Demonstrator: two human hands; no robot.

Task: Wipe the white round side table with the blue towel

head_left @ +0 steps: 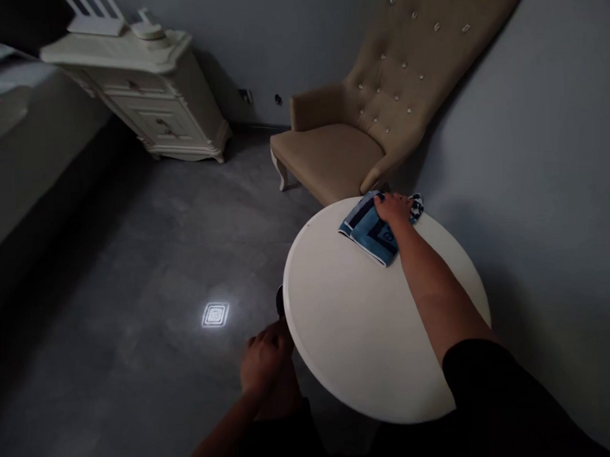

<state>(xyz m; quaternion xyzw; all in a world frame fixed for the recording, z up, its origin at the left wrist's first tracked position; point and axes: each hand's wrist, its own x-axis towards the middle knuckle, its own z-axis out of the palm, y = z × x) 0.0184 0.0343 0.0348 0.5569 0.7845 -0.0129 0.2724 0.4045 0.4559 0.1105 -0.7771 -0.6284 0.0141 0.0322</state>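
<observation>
Near the far edge of the round white table [369,333], my right hand [395,209] is pressed down on a folded blue cloth [369,229] with dark bands and a white edge. My fingers are bent over the cloth, and a patterned dark-and-white end of it bunches out on the right of the hand. Down to the left, below the tabletop, my left hand [262,360] rests on my leg beside the table's rim. Its fingers are curled in, and nothing shows in them.
A tan buttoned armchair [332,154] stands just behind the table. Along the right runs a grey wall [547,147]. Farther left are a white nightstand [165,107] and a bed [42,144]. A bright square patch of light [215,315] lies on the grey floor.
</observation>
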